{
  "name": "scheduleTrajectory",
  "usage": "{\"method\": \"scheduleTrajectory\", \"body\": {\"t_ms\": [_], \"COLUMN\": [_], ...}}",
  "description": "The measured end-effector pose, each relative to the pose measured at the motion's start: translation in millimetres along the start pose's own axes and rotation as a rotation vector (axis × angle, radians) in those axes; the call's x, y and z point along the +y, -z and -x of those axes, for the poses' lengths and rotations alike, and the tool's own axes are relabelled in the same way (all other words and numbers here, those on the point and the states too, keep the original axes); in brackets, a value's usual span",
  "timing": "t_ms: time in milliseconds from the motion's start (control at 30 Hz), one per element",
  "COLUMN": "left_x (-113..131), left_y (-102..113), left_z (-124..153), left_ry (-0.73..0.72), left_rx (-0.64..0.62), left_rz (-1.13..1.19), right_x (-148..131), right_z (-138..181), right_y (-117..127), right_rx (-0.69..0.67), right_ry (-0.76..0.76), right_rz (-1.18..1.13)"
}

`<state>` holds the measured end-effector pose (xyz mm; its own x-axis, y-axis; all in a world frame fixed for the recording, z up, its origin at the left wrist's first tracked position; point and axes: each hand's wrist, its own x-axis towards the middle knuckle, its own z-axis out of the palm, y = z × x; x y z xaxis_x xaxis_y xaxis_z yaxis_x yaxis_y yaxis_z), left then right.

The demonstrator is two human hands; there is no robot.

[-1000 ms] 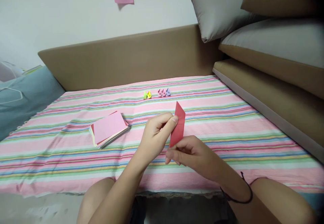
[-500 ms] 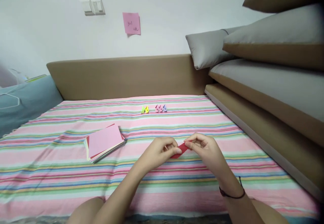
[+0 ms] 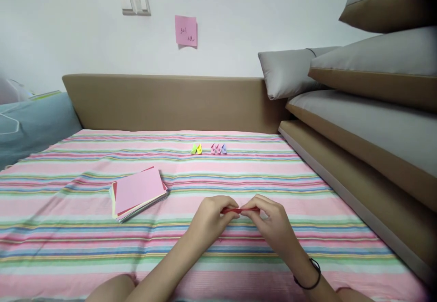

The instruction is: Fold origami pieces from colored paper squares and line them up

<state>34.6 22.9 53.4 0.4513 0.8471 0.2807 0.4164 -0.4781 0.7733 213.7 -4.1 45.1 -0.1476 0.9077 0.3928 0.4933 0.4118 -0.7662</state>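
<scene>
A folded strip of red paper (image 3: 235, 210) is stretched between my two hands, seen nearly edge-on above the striped cloth. My left hand (image 3: 215, 213) pinches its left part between thumb and fingers. On the right side, my right hand (image 3: 267, 212) pinches the other part, its fingertips close to those of my left. Parts of the paper are hidden behind the fingers. Farther back on the cloth stand small folded paper pieces: a green and yellow pair (image 3: 197, 149) and a pink and purple group (image 3: 218, 149).
To the left lies a stack of coloured paper sheets (image 3: 138, 191), pink on top. The striped cloth (image 3: 88, 247) covers the surface. Grey and brown cushions (image 3: 368, 106) pile up at the right. A brown padded board (image 3: 170, 104) runs along the wall, under a pink note (image 3: 186, 31).
Both hands have moved slightly down and drawn closer together. The red paper, slanted with its flat face showing before, is now level and nearly edge-on. The camera view has shifted a little.
</scene>
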Motion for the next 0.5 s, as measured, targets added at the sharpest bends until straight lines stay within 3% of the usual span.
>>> {"method": "scheduleTrajectory", "body": {"t_ms": [167, 300, 400, 500], "left_x": [-12.6, -26.5, -35.0, -37.4], "left_y": [5.5, 7.4, 6.2, 4.5], "left_z": [4.0, 4.6, 4.4, 3.9], "left_ry": [0.006, -0.002, 0.138, 0.340], "left_rx": [0.003, 0.029, 0.044, 0.099], "left_rz": [-0.030, -0.059, 0.153, 0.469], "right_x": [0.6, 12.3, 27.6, 36.7], "right_z": [-6.8, -5.9, 2.7, 11.5], "right_y": [-6.2, -10.2, -11.9, -11.6], "right_rx": [-0.060, -0.106, -0.059, -0.005], "right_ry": [0.032, -0.097, -0.182, -0.131], "right_rz": [0.064, -0.063, -0.200, -0.236]}}
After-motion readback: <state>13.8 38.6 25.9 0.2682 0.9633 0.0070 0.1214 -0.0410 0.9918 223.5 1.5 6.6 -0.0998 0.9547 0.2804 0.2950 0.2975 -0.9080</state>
